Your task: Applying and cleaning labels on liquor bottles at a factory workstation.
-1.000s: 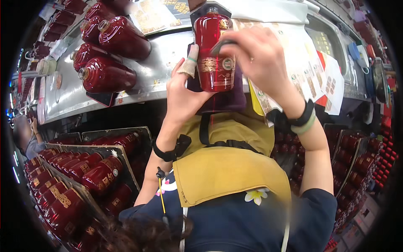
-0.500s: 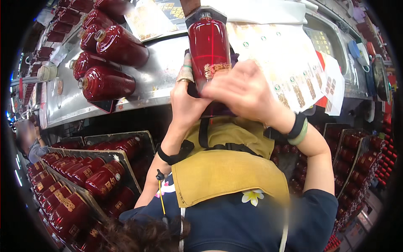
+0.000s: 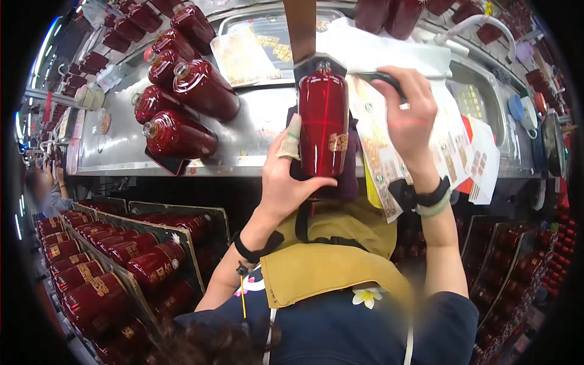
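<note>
A glossy red glass bottle (image 3: 316,137) lies in front of me, its neck pointing away, a gold character design on its lower right side. A red light line runs down it. My left hand (image 3: 286,173) steadies its lower left side, the thumb across the base end. One finger wears a pale finger cover (image 3: 289,148). To the right of the bottle, my right hand (image 3: 412,112) is closed round a slim dark tool (image 3: 389,80), raised over the sticker sheets (image 3: 447,143). The tool's exact kind is unclear. Dark purple cloth (image 3: 348,164) shows beside the bottle.
Several red bottles (image 3: 207,91) lie at the left on the metal table (image 3: 249,146). A brown post (image 3: 300,30) stands beyond the bottle's neck. White cloth (image 3: 389,48) covers the back right, near a sink (image 3: 486,100). Crates of red bottles (image 3: 140,243) flank me below.
My right hand has left the bottle's lower end, moved right and away, and now grips a dark tool. My left hand stays at the bottle. The whole view has shifted slightly.
</note>
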`<state>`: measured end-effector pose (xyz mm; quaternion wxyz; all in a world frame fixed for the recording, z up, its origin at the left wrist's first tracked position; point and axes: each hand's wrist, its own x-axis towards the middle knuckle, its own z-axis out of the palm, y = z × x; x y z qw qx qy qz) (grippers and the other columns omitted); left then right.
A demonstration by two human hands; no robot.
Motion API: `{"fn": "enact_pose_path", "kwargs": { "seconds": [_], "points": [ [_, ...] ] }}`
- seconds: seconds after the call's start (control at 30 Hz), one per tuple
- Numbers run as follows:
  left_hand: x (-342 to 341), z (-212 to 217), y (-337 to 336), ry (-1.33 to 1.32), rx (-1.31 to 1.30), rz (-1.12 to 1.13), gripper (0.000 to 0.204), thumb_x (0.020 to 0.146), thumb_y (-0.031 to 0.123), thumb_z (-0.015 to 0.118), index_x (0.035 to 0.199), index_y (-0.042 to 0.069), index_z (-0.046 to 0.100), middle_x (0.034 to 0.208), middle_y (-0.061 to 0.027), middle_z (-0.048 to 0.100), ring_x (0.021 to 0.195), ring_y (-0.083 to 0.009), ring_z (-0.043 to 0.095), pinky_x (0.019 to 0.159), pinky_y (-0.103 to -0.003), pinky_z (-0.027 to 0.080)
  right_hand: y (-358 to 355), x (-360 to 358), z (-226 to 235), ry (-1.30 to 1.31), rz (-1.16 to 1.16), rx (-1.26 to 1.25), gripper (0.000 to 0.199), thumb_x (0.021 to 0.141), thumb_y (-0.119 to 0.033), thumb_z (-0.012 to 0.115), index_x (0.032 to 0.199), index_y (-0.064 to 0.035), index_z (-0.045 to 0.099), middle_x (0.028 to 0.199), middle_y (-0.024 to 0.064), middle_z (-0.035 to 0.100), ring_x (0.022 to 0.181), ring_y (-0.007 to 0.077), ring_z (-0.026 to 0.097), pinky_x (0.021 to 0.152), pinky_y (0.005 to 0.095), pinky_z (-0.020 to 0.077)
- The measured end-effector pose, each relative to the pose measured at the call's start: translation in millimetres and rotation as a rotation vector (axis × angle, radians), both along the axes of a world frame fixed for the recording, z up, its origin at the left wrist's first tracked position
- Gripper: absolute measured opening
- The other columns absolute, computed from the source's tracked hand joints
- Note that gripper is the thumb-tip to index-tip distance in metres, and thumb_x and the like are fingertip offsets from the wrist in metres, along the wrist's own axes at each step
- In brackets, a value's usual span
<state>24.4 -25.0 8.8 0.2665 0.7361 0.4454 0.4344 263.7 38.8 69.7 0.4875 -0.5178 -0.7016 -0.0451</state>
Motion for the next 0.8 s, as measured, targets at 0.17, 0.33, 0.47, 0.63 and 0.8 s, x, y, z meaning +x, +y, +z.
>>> {"fn": "enact_pose_path", "kwargs": {
  "seconds": [0.17,0.33,0.47,0.63,0.8],
  "points": [
    [-18.9,-7.2,35.2,-0.375,-0.201,-0.023,0.092,0.079,0.019,0.089,0.153,-0.008,0.042,0.149,-0.0239,0.055,0.140,-0.0323,0.053,0.116,-0.042,0.041,-22.7,7.5,-14.2,0.286,0.087,-0.255,0.015,0.092,-0.001,0.073,0.106,-0.0004,0.069,0.093,0.0126,0.070,0.084,0.0249,0.069,0.077,0.0329,0.0538],
    [-24.2,0.0,146.4,0.066,-0.056,0.201,0.051,0.089,0.011,0.077,0.136,-0.003,0.061,0.122,-0.0193,0.073,0.119,-0.0301,0.069,0.103,-0.041,0.052,-44.9,8.0,-15.2,0.357,0.074,-0.306,0.017,0.095,0.001,0.067,0.111,0.0002,0.070,0.094,0.0130,0.071,0.085,0.0245,0.070,0.079,0.0314,0.0538],
    [-17.9,-24.5,215.7,0.358,0.032,0.140,0.038,0.081,0.008,0.079,0.116,-0.001,0.068,0.108,-0.0235,0.073,0.105,-0.0430,0.068,0.091,-0.049,0.054,-51.3,6.3,-18.5,0.375,0.134,-0.337,0.020,0.098,0.004,0.056,0.113,0.0000,0.069,0.101,0.0134,0.068,0.096,0.0260,0.067,0.088,0.0335,0.0507],
    [1.9,-38.8,249.2,0.553,-0.013,0.156,0.022,0.082,0.006,0.069,0.102,-0.001,0.071,0.095,-0.0277,0.072,0.093,-0.0452,0.070,0.084,-0.053,0.056,-63.1,7.2,-28.8,0.369,0.160,-0.385,0.016,0.097,-0.007,0.063,0.112,0.0001,0.065,0.099,0.0129,0.061,0.091,0.0250,0.060,0.084,0.0340,0.0473],
    [3.8,-40.3,247.5,0.710,0.093,0.194,0.017,0.083,0.007,0.061,0.095,0.001,0.071,0.089,-0.0251,0.073,0.088,-0.0430,0.072,0.080,-0.052,0.058,-75.9,0.6,-24.7,0.325,0.109,-0.493,0.039,0.082,-0.024,0.086,0.108,-0.0034,0.065,0.090,0.0080,0.052,0.080,0.0236,0.052,0.074,0.0338,0.0435]
  ]
}}
